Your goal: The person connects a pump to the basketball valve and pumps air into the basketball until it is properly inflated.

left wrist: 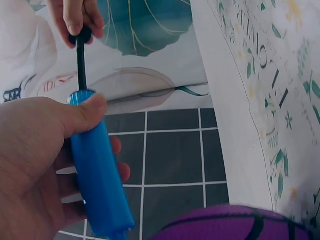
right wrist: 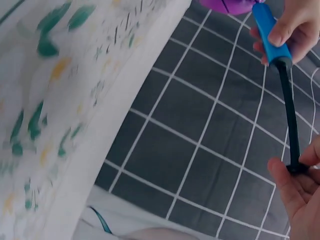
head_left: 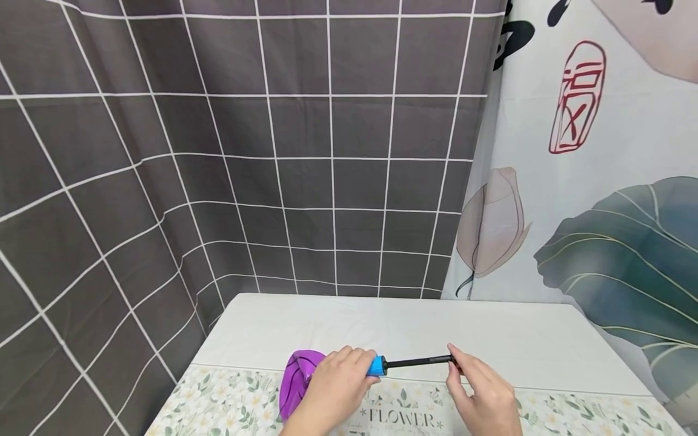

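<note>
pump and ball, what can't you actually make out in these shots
- Where the pump joins the purple ball: head view, hidden behind the left hand; left wrist view, cut off by the bottom edge.
- Pump handle end: mostly covered by the right hand in all views.
- Ball shape: cut off at the edge in both wrist views.
- Tablecloth print: blurred in the right wrist view.

1. "FLOWER" in dark capitals, printed on the white floral-patterned tablecloth (head_left: pixel 403 418), at its near edge.
2. Red seal-style stamp (head_left: pixel 577 97) with unreadable characters, on the pale leaf-printed wall hanging (head_left: pixel 600 212), up and right of the tablecloth.
3. Black brush strokes, unreadable, above that stamp.
</note>
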A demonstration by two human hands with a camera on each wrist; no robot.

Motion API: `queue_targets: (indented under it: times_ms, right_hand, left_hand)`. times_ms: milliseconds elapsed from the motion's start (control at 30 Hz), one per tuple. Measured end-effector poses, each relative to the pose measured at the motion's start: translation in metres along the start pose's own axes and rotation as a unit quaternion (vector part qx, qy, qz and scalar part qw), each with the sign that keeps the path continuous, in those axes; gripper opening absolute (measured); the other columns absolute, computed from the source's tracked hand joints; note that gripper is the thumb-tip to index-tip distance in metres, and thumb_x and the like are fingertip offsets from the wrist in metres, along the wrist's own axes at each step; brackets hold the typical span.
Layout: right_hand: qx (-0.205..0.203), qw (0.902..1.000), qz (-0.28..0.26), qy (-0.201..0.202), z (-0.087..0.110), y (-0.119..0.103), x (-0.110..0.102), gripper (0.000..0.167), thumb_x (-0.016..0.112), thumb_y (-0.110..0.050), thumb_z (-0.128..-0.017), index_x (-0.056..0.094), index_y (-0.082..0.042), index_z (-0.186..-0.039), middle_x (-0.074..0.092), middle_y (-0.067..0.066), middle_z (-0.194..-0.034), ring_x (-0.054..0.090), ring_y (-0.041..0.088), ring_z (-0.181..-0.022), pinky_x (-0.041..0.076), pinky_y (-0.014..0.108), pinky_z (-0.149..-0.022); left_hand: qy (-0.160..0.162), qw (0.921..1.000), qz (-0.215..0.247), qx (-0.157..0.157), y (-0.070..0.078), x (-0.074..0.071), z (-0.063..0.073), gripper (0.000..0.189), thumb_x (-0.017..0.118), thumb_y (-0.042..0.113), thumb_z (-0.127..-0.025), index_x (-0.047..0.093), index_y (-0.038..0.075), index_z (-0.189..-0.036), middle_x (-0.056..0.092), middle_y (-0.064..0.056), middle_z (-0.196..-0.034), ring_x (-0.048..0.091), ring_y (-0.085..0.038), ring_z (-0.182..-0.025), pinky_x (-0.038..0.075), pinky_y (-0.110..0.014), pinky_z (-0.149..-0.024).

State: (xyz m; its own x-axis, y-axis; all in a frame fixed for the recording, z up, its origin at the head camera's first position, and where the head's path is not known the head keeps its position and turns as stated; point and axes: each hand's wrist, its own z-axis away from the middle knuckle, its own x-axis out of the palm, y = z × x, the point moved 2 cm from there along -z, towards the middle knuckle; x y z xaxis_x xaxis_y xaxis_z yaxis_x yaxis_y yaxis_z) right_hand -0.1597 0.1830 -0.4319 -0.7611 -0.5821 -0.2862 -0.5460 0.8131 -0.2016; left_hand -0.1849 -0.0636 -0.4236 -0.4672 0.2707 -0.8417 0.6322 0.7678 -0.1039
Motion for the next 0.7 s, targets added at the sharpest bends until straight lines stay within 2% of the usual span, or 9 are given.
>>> queue_targets:
  times_ms: [100,167,300,500,700]
  right_hand:
    - [0.003,0.9999,0.0,0.015,0.002,-0.004,0.006,0.043,0.05,-0.034,-0.102,0.078,-0.001,-0.105,0.076,0.005,-0.088,0.068,0.015,-0.064,0.053,0.009,-0.067]
    - [0.007,0.9999,-0.004,0.01,0.004,-0.009,0.009,0.043,0.049,-0.033,-0.103,0.077,-0.001,-0.105,0.076,0.006,-0.088,0.069,0.016,-0.064,0.053,0.01,-0.067]
    - [0.006,0.9997,-0.006,-0.024,0.011,-0.022,0.017,0.041,0.049,-0.028,-0.101,0.076,0.001,-0.105,0.076,0.006,-0.086,0.069,0.016,-0.064,0.054,0.012,-0.061]
    - [-0.028,0.9986,-0.02,-0.041,0.021,-0.035,0.029,0.048,0.043,-0.034,-0.106,0.076,0.0,-0.104,0.075,0.004,-0.083,0.068,0.01,-0.062,0.051,0.012,-0.055]
    - [-0.035,0.9975,-0.026,-0.054,0.02,-0.032,0.025,0.049,0.043,-0.038,-0.105,0.077,-0.003,-0.104,0.075,0.001,-0.085,0.068,0.009,-0.064,0.051,0.009,-0.058]
  left_hand:
    - [0.014,0.9995,-0.027,0.012,0.005,-0.001,-0.002,0.036,0.074,0.035,-0.089,0.067,0.011,-0.115,0.07,0.004,-0.099,0.063,-0.01,-0.086,0.052,-0.023,-0.071]
    - [0.022,0.9988,-0.041,0.018,0.009,-0.001,-0.003,0.038,0.075,0.036,-0.089,0.068,0.01,-0.115,0.069,0.003,-0.099,0.063,-0.011,-0.086,0.052,-0.023,-0.07]
    - [0.019,0.9981,-0.053,0.024,0.018,0.001,-0.006,0.039,0.075,0.038,-0.089,0.068,0.009,-0.114,0.069,0.003,-0.098,0.062,-0.011,-0.085,0.051,-0.023,-0.069]
    - [0.01,0.9979,-0.052,0.037,0.028,0.006,-0.01,0.036,0.074,0.04,-0.09,0.066,0.011,-0.11,0.067,0.006,-0.096,0.06,-0.007,-0.083,0.049,-0.02,-0.067]
    - [0.018,0.9989,-0.023,0.037,0.026,0.006,-0.007,0.034,0.076,0.039,-0.088,0.066,0.015,-0.109,0.068,0.008,-0.096,0.061,-0.006,-0.084,0.047,-0.018,-0.066]
